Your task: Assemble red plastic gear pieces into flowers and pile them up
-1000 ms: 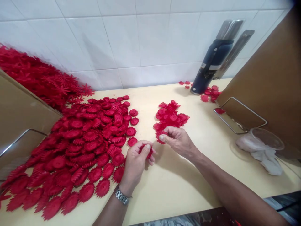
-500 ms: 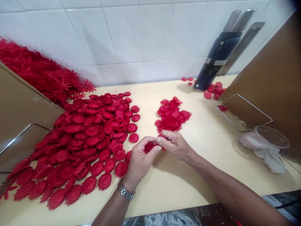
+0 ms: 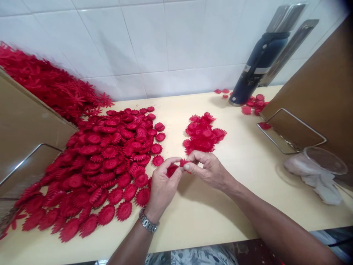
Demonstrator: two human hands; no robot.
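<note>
Between my two hands is a small red artificial flower piece (image 3: 183, 162), partly covered by the fingers. My left hand (image 3: 164, 182), with a metal watch (image 3: 148, 221) on its wrist, pinches it from the left. The thumb and fingers of my right hand (image 3: 209, 170) close on it from the right. More red shows inside the curl of my left hand. Just beyond the hands lies a small heap of fringed red flower pieces (image 3: 204, 134). A much larger pile of round, toothed red flower pieces (image 3: 110, 163) spreads on the left.
A brown board (image 3: 24, 106) stands at the left, with star-shaped red pieces (image 3: 52, 84) heaped behind it. Back right are a dark blue flask (image 3: 257, 68) and a few red pieces. A metal bookend (image 3: 292, 147), clear container (image 3: 328, 160) and crumpled plastic bag (image 3: 317, 180) sit at the right.
My fingers have shifted slightly, and more of the red piece shows between the fingertips. Both hands stay together at nearly the same spot. The view has moved a little.
</note>
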